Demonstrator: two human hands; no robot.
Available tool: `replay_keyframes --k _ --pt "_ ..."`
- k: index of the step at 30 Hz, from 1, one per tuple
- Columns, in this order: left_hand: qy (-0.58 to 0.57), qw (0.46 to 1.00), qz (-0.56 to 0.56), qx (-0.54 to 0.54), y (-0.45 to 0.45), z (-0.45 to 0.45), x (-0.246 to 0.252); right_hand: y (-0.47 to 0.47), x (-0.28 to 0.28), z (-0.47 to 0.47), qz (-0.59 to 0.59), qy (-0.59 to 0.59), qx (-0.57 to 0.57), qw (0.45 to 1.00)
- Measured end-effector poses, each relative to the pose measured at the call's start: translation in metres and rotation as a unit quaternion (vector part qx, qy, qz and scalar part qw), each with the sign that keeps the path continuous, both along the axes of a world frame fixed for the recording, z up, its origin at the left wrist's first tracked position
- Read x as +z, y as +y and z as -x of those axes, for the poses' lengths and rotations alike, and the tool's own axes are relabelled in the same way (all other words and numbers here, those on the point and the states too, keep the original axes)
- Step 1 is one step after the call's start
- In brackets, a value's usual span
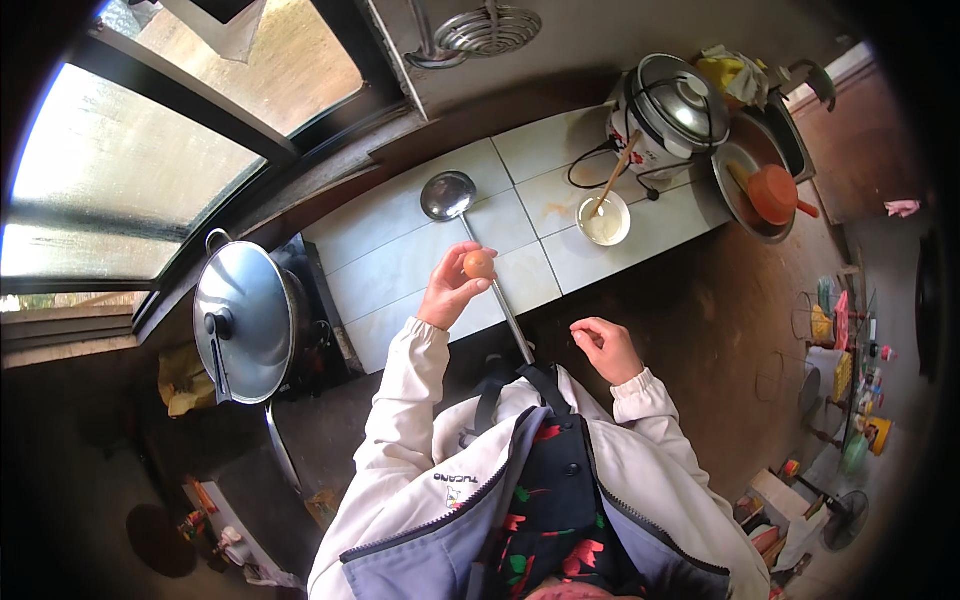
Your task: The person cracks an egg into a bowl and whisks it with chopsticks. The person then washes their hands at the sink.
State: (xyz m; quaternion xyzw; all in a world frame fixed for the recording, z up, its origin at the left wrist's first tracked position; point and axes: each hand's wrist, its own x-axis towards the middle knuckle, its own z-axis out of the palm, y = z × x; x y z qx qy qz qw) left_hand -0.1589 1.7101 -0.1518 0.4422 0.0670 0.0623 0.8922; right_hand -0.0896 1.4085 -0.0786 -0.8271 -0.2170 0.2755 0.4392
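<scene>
My left hand (454, 286) holds a brown egg (478, 265) between thumb and fingers, above the white-tiled counter (382, 262). Beneath it lies a metal ladle (448, 196), its long handle reaching over the counter's front edge towards me. My right hand (609, 351) hovers in front of the counter with its fingers curled; whether something small is between them cannot be told. A white bowl (615, 226) with pale liquid stands to the right on the tiles, and a wooden stick or chopstick (619, 171) leans in it.
On the left, a wok with a metal lid (251, 322) sits on a stove. At the back right stand a rice cooker (660, 127) with a metal lid and cord, and a metal basin (739, 154) holding an orange dipper (772, 193). A strainer (491, 31) hangs on the wall.
</scene>
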Motion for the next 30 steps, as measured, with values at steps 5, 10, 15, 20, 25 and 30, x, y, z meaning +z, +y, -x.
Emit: replay_keyframes --k 5,10,15,20,25,30 --pt "0.013 1.000 0.016 0.008 0.012 -0.012 -0.009 0.007 -0.015 -0.011 0.011 0.019 -0.003 1.000" --pt "0.028 0.999 0.027 0.005 0.021 -0.027 -0.022 0.014 -0.027 -0.010 0.020 0.048 -0.011 0.999" --pt "0.044 0.999 -0.011 0.001 0.033 -0.038 -0.037 0.017 -0.032 -0.009 0.038 0.062 -0.015 0.997" --pt "0.054 0.997 -0.053 0.008 0.041 -0.046 -0.049 0.016 -0.036 -0.007 0.050 0.065 -0.022 0.996" --pt "0.047 0.991 -0.115 0.046 0.046 -0.051 -0.068 0.017 -0.044 -0.006 0.050 0.069 -0.024 0.996" --pt "0.116 0.971 -0.196 0.078 0.056 -0.052 -0.109 0.017 -0.049 -0.005 0.053 0.084 -0.029 0.995"
